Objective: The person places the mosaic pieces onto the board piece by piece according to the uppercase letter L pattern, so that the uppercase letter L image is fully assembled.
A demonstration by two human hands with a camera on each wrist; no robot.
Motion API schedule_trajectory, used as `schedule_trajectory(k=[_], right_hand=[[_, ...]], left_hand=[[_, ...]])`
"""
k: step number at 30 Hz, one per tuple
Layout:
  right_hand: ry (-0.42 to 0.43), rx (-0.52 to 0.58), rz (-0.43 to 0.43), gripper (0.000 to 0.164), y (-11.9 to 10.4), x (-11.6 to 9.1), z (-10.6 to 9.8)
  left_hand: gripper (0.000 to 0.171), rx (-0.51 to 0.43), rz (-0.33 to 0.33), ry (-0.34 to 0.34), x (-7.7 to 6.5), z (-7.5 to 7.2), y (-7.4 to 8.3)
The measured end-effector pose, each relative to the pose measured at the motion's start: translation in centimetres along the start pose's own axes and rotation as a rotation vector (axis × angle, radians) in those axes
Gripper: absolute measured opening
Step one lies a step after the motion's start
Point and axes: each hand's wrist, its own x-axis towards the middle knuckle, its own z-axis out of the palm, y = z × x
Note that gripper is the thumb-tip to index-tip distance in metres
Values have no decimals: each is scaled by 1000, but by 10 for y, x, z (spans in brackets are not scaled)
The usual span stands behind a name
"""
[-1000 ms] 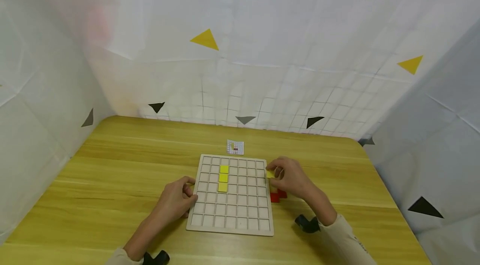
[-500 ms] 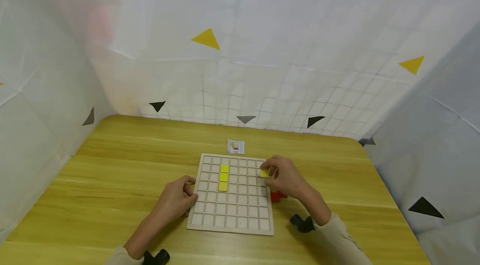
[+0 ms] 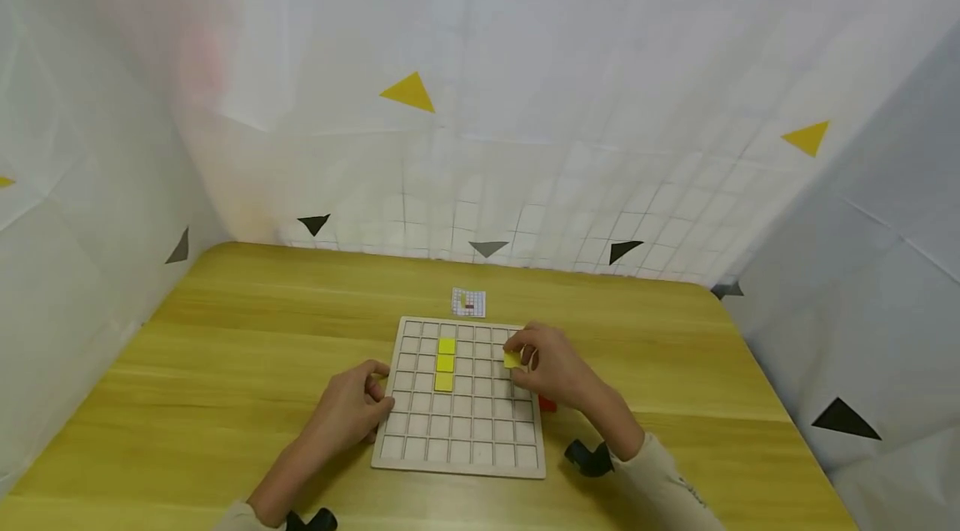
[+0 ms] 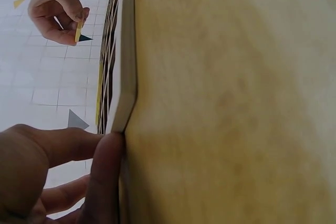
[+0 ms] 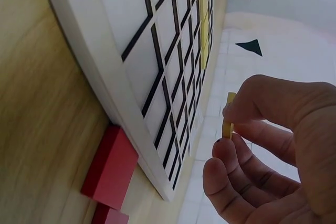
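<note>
A pale wooden grid board (image 3: 482, 431) lies on the table. Three yellow square tiles (image 3: 445, 363) sit in a line in one of its left-hand columns. My left hand (image 3: 347, 406) rests against the board's left edge, thumb and index finger touching it some way apart; the thumb (image 4: 107, 161) meets the rim in the left wrist view. Between thumb and fingertips, my right hand (image 3: 553, 366) pinches another yellow tile (image 5: 228, 116), held raised above the board's right part. Red tiles (image 5: 111, 166) lie beside the right rim, partly hidden by the right hand in the head view.
A small printed card (image 3: 468, 303) with a grid and coloured cells lies just behind the board. The wooden table (image 3: 247, 331) is enclosed by white sheeting (image 3: 480, 156) marked with triangles at the back and sides.
From the board's right edge, my right hand has moved left over the board, carrying the yellow tile. My left hand stays at the left edge. The head view has shifted slightly.
</note>
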Motion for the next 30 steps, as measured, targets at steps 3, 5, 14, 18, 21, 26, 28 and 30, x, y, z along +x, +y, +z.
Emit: schedule_trajectory(k=[3,5,14,18,21,26,28,30], right_hand=[[-5,-9,13,27,-4,-2,2],[-9,-10,7,27,-7,-1,2],[-12,-6,-31,29,-15,-2,8],[-21,-3,-62,29,-17,-1,12],[-39,4,-47,28,-19,-1,16],[-53,5,-23,27,-23,-1,19],[-51,11,-24,28,-24,-2,20],[-49,18,-29,27,-25,-2,22]], left_hand=[[42,-4,6,3,0,2,-2],[42,-1,6,7,0,2,-2],[43,1,-5,7,-2,0,1],[42,-3,-12,3,-2,0,2],[42,-4,-12,4,-1,-1,2],[43,-7,-9,2,-1,0,1],[43,-8,-9,1,-1,0,1],[43,-9,-8,2,-1,0,0]])
